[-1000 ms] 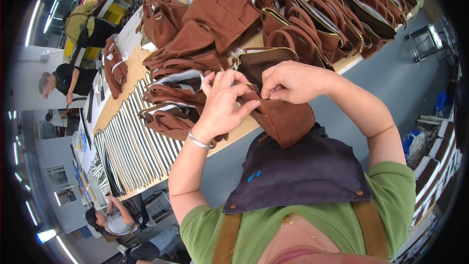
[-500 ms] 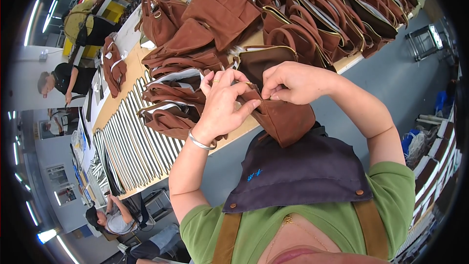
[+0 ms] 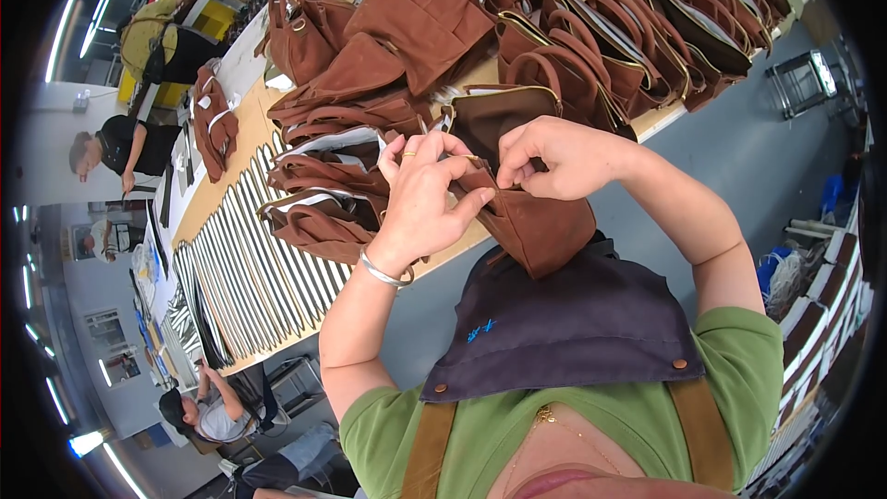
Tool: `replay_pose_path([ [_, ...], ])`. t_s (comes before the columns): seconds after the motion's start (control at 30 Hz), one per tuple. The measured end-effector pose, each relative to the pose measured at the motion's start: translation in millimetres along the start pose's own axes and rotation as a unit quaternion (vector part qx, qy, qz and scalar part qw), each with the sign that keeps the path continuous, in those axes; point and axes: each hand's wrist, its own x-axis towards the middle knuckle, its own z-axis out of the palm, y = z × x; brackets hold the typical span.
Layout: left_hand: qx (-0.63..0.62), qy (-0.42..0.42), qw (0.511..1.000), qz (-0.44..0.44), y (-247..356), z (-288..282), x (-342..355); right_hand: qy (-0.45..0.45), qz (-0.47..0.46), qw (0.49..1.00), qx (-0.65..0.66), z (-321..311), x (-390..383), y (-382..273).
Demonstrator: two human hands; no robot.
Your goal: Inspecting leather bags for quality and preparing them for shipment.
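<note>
A brown leather handbag is held against my dark apron, its lower corner pointing toward me. My left hand is closed on its upper edge, with the thumb lying along the near side and the fingers over the far side. At the same edge, my right hand makes a pinch with thumb and forefinger; whatever is between those fingertips is too small to make out. Just beyond my hands, another bag stands with its gold-coloured zip undone and its dark lining showing.
Many brown handbags crowd the table's far side. Left of my left arm, long dark-and-white strips lie in a row on the tabletop. People work at the left, and a metal stool stands at the far right.
My right hand's fingertips have shifted very slightly at the bag's edge, and its curled fingers have opened a little. My left hand and the bag stay in place.
</note>
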Motion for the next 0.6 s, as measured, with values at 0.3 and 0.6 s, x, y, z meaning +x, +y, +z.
replay_pose_path([
  [0.3,-0.002,0.005,1.0,0.003,4,2,3,0.083,0.05,0.995,0.038,13,-2,-3],
  [0.6,-0.101,0.034,0.994,0.032,-12,-1,6,0.063,0.041,0.996,0.048,12,-7,5],
])
